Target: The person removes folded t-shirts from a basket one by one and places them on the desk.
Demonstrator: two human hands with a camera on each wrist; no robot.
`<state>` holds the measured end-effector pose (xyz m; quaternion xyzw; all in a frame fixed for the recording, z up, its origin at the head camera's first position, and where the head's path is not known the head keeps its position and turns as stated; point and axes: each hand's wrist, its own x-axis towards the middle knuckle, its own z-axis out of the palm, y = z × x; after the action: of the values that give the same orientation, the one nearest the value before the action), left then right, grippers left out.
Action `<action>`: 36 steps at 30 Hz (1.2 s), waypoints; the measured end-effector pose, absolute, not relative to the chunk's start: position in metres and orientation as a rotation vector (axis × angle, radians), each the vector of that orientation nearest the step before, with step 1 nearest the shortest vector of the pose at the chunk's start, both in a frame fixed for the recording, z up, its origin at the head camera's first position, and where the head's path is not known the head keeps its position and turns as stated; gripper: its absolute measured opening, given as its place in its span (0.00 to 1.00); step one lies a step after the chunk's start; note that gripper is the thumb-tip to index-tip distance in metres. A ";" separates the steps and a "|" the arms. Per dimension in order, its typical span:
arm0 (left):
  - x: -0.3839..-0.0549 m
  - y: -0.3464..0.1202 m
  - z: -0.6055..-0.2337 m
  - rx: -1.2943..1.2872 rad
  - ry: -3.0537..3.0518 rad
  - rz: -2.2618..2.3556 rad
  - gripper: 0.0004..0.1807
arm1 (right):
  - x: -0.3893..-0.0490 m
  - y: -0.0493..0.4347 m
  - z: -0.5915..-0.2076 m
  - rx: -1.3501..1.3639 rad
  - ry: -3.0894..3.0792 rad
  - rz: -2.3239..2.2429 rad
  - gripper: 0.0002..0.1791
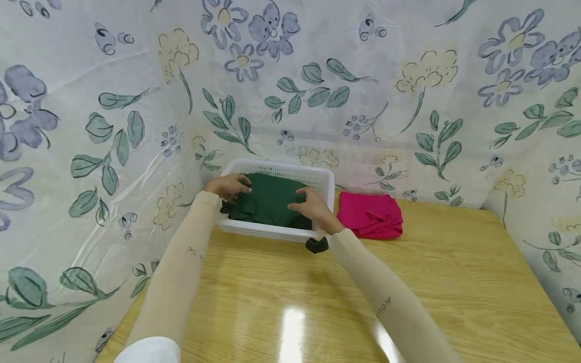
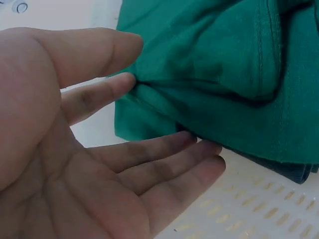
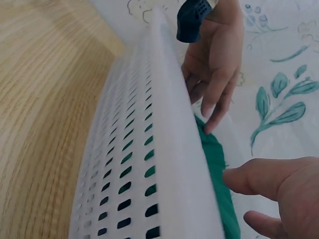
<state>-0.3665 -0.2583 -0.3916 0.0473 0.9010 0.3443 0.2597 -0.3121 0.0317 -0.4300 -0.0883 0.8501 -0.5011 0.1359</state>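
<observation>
A folded green garment (image 1: 277, 199) lies inside a white plastic basket (image 1: 263, 232) with slotted walls. My left hand (image 1: 229, 185) is at its left end; in the left wrist view the fingers extend nearly straight, with fingertips (image 2: 127, 82) right at the cloth's edge and the thumb apart from them. Dark cloth (image 2: 294, 171) shows underneath the green. Over the basket's right side reaches my right hand (image 1: 314, 205), thumb and index finger spread above the garment. Part of that hand (image 3: 299, 194) appears in the right wrist view beside the rim, its other fingers hidden.
A folded bright pink garment (image 1: 369, 214) lies on the wooden table (image 1: 436, 272), just right of the basket. Behind and to the left hangs a flower-printed sheet (image 1: 327, 131), close to the basket's back edge.
</observation>
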 end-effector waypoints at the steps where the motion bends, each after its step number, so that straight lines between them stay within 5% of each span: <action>1: -0.367 -0.259 -0.391 0.128 2.439 0.926 0.29 | -0.312 0.031 -0.431 -0.253 2.453 -1.460 0.34; 36: -0.376 -0.255 -0.398 0.129 2.364 0.967 0.33 | -0.329 0.018 -0.440 -0.132 2.094 -1.682 0.35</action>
<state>-0.3765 -0.2550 -0.3981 0.0483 0.8853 0.3621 0.2878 -0.3289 0.0178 -0.4405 -0.0479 0.7589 -0.6095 0.2244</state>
